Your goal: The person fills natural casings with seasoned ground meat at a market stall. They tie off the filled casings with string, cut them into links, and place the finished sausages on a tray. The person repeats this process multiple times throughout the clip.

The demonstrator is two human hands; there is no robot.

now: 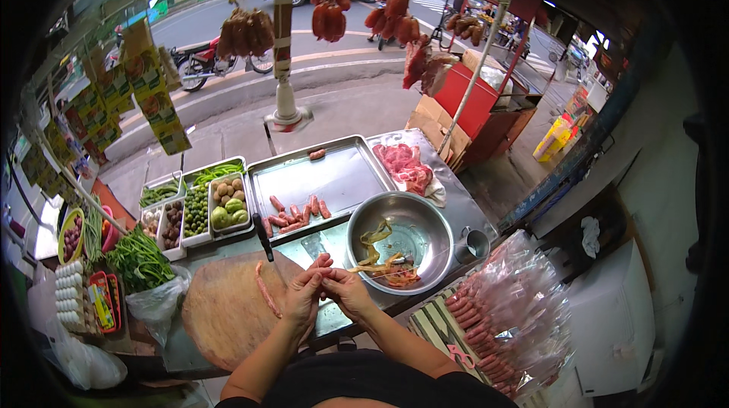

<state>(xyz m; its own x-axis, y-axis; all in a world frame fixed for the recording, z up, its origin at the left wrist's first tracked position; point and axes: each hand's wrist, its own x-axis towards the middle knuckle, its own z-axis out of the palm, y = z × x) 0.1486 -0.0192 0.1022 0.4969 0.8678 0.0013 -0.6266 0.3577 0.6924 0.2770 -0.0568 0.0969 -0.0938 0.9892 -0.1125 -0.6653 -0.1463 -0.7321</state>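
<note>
Above the near edge of the metal table, my left hand and my right hand meet with fingers pinched together. The pink end of a sausage pokes up between them; my left hand grips it. A thin pale string runs from my right fingers across the steel bowl toward a metal cup. Casings and reddish scraps lie in the bowl. To the left, a long thin sausage rests on a round wooden chopping board, beside a black-handled knife.
Beyond the board, a metal tray holds several short sausages. Raw meat lies right of it, vegetable bins left. Bagged sausages sit at my right. Sausage bunches hang overhead; eggs stand far left.
</note>
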